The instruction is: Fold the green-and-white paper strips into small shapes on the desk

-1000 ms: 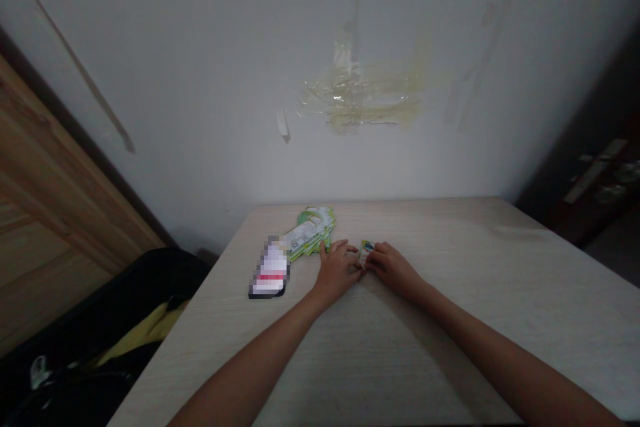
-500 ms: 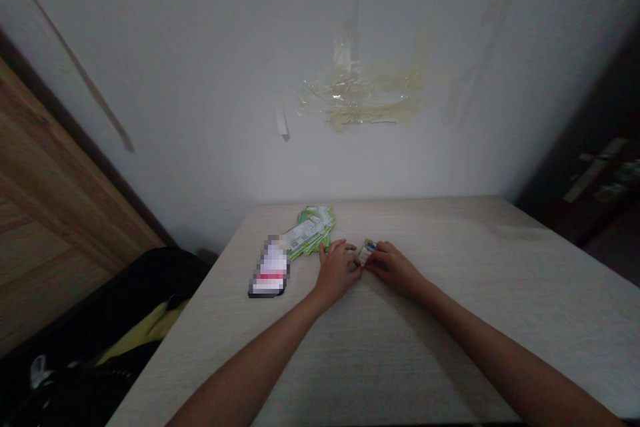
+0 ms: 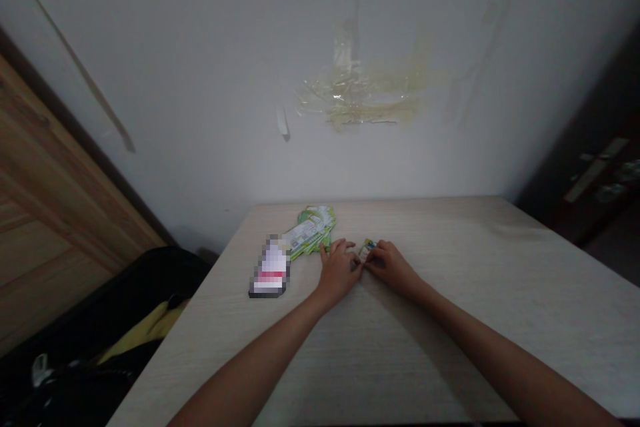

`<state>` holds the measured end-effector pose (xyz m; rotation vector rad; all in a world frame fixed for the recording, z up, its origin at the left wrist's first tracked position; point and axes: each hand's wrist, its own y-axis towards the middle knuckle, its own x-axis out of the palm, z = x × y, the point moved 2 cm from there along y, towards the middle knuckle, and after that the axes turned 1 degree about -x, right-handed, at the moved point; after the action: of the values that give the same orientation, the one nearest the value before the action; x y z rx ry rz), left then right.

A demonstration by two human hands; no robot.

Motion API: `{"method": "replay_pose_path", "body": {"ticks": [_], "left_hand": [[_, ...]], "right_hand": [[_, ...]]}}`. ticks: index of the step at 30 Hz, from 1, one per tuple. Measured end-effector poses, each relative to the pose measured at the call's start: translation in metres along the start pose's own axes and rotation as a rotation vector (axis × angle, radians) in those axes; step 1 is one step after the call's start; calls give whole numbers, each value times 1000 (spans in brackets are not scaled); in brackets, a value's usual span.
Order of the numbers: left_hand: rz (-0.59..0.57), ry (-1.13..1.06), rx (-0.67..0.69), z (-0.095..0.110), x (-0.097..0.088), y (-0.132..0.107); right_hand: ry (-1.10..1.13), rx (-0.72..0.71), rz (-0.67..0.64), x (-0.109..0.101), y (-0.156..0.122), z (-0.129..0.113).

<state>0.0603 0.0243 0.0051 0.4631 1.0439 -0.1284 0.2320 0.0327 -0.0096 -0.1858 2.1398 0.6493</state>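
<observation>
Both of my hands meet near the middle of a pale wooden table [image 3: 450, 320]. My left hand [image 3: 339, 270] and my right hand [image 3: 390, 265] pinch a small green and white packet [image 3: 367, 247] between their fingertips, close to the tabletop. Just left of my left hand lies a fanned pile of green and white packets [image 3: 311, 230]. A dark phone [image 3: 270, 273] with a lit, blurred screen lies flat further left.
A white wall with yellowed tape remains [image 3: 360, 97] stands right behind the table. A black bag with something yellow inside [image 3: 115, 333] sits on the floor at the left, beside a wooden panel [image 3: 45, 227]. A dark door [image 3: 600, 173] is at the right.
Both hands stay in place on the small packet. Only the fingers shift slightly.
</observation>
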Motion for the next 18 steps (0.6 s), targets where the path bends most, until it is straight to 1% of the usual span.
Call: {"method": "replay_pose_path", "body": {"ticks": [5,11,18], "left_hand": [[3,7,-22,3,1,0],[-16,-3,-63,3,2,2],[20,-10,-41,0,2,0]], "right_hand": [[7,33,4,1,1,2],[17,26,2,2,2,4],[29,25,-1,2,2,4]]}}
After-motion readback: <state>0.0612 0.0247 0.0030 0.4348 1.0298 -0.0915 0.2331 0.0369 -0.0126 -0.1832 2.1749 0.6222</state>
